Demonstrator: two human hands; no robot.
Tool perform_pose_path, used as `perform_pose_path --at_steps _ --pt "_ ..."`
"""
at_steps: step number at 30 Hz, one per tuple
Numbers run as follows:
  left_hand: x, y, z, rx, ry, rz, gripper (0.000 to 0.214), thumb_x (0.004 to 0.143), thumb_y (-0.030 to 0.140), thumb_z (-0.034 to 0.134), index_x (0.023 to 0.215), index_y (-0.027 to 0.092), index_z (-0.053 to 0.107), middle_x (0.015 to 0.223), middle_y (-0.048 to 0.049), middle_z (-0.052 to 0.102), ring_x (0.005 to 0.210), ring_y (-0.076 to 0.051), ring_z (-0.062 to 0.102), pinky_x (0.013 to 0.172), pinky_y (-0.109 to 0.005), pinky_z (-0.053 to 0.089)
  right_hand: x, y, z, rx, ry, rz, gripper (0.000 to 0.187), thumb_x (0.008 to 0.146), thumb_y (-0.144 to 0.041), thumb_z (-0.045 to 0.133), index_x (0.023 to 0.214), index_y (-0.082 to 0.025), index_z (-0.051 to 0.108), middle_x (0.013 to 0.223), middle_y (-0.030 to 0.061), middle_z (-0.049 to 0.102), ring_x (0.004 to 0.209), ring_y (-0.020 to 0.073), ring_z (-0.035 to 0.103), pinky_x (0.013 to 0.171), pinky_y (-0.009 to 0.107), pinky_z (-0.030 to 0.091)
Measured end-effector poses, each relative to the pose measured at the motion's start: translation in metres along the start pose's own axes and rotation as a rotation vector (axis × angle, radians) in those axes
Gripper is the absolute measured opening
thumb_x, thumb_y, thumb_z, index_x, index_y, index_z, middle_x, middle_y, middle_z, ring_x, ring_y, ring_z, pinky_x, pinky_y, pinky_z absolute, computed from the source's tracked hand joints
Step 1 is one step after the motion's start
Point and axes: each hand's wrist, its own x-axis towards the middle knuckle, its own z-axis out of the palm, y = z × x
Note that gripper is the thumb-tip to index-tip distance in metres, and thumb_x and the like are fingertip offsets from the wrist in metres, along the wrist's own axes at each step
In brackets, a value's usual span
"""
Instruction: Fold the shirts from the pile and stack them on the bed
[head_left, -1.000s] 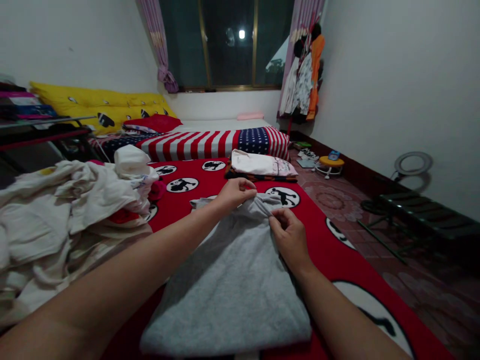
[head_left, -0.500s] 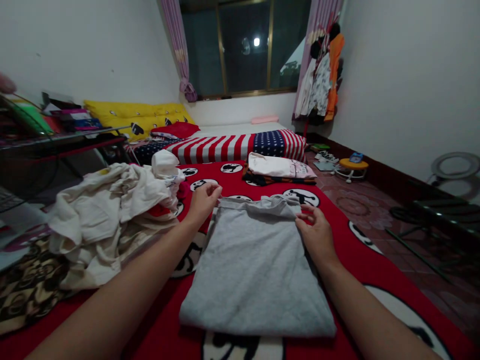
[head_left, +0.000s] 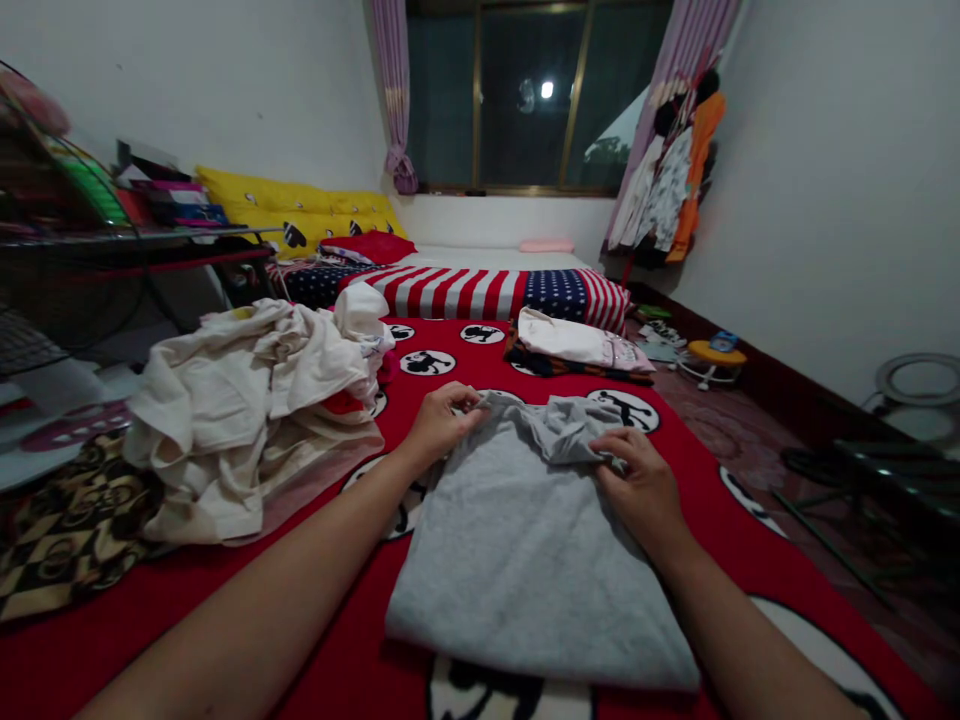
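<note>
A grey garment (head_left: 540, 560) lies folded into a rough rectangle on the red blanket (head_left: 330, 610), its far edge bunched and wrinkled. At its far left corner, my left hand (head_left: 448, 422) pinches the cloth between thumb and fingers. My right hand (head_left: 637, 482) grips the far right part of the same edge, fingers closed on the bunched fabric. Whether the garment is a shirt or something else I cannot tell. The ends of some fingers are hidden in the folds.
To the left is a heap of cream clothes (head_left: 225, 420) beside a brown patterned cloth (head_left: 82, 520). Beyond the grey garment sits a folded stack topped by a white garment (head_left: 570, 340). A striped bed cover (head_left: 457, 292) is behind; a yellow stool (head_left: 716, 355) stands on the floor at right.
Both hands have drawn the garment's far edge slightly inward, and its top is more bunched. The camera view has shifted, moving the scene to the right.
</note>
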Motion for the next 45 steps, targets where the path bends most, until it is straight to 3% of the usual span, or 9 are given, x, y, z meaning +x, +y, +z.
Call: perform_pose_path --at_steps 5,11,14,17,22,28,34,40,45 --pt "-0.006 0.007 -0.002 -0.32 -0.277 0.003 0.021 0.072 0.033 0.07 0.076 0.014 0.061 0.078 -0.0022 0.065 0.07 -0.012 0.06 0.064 -0.022 0.045 0.002 -0.017 0.001 -0.12 -0.132 -0.259 0.019 0.081 -0.019 0.06 0.099 -0.022 0.066 0.1 0.0066 0.061 0.093 0.0216 0.059 0.081 0.035 0.048" --pt "-0.007 -0.002 0.0 -0.417 -0.251 -0.037 0.028 0.071 0.029 0.072 0.091 0.016 0.056 0.082 -0.0011 0.065 0.076 -0.014 0.065 0.067 -0.022 0.047 0.0 -0.024 0.006 -0.121 -0.175 -0.342 0.017 0.088 -0.025 0.056 0.097 -0.023 0.07 0.096 0.007 0.063 0.09 0.0208 0.059 0.079 0.034 0.048" --pt "-0.006 -0.004 0.0 -0.353 -0.218 -0.08 0.044 0.07 0.027 0.071 0.11 0.017 0.057 0.091 -0.0042 0.069 0.084 -0.018 0.067 0.071 -0.026 0.05 -0.001 -0.029 0.006 -0.002 -0.143 -0.243 0.015 0.087 -0.027 0.056 0.091 -0.022 0.069 0.098 0.0057 0.066 0.093 0.0207 0.061 0.084 0.034 0.047" --pt "0.003 -0.004 -0.001 -0.295 -0.057 -0.127 0.045 0.07 0.027 0.068 0.112 0.016 0.06 0.096 -0.0062 0.07 0.086 -0.02 0.067 0.072 -0.027 0.051 0.013 -0.026 0.001 0.11 -0.007 0.076 0.022 0.086 -0.036 0.054 0.084 -0.019 0.067 0.079 0.0033 0.067 0.074 0.0187 0.061 0.068 0.03 0.048" --pt "0.025 -0.009 0.0 -0.151 0.023 -0.23 0.044 0.07 0.02 0.066 0.113 0.014 0.061 0.083 -0.0052 0.07 0.072 -0.018 0.066 0.063 -0.026 0.05 0.054 0.01 -0.007 0.084 0.098 0.438 0.023 0.067 -0.037 0.063 0.076 -0.016 0.065 0.066 0.0036 0.064 0.061 0.0186 0.057 0.056 0.028 0.042" --pt "0.025 -0.028 0.014 0.173 0.089 -0.224 0.037 0.07 0.019 0.068 0.106 0.013 0.066 0.085 -0.0062 0.069 0.074 -0.018 0.064 0.07 -0.028 0.05 0.052 0.049 0.003 -0.244 0.071 0.402 0.034 0.069 -0.038 0.06 0.094 -0.015 0.066 0.075 0.0065 0.066 0.069 0.0218 0.061 0.068 0.034 0.045" --pt "0.019 -0.001 0.01 0.271 0.133 -0.004 0.04 0.076 0.013 0.061 0.116 0.016 0.061 0.109 -0.0093 0.063 0.093 -0.02 0.062 0.086 -0.03 0.049 0.046 0.007 -0.002 -0.257 0.217 0.115 0.027 0.083 -0.036 0.053 0.101 -0.019 0.064 0.1 0.0097 0.066 0.079 0.0209 0.062 0.075 0.036 0.048" --pt "-0.002 0.023 0.025 0.381 -0.506 0.199 0.056 0.088 0.046 0.053 0.138 0.021 0.047 0.148 -0.0115 0.04 0.135 -0.027 0.039 0.111 -0.041 0.028 0.04 -0.012 0.02 -0.333 -0.376 -0.196 0.046 0.092 -0.043 0.046 0.132 -0.023 0.052 0.139 0.0093 0.052 0.131 0.028 0.043 0.108 0.05 0.031" --pt "-0.001 -0.001 0.028 0.621 -0.505 0.04 0.074 0.088 0.064 0.039 0.148 0.022 0.03 0.158 -0.0096 0.015 0.146 -0.028 0.01 0.116 -0.045 0.011 0.042 0.023 0.025 -0.589 -0.476 0.082 0.07 0.091 -0.06 0.034 0.148 -0.02 0.03 0.155 0.0118 0.026 0.142 0.0318 0.022 0.11 0.059 0.023"
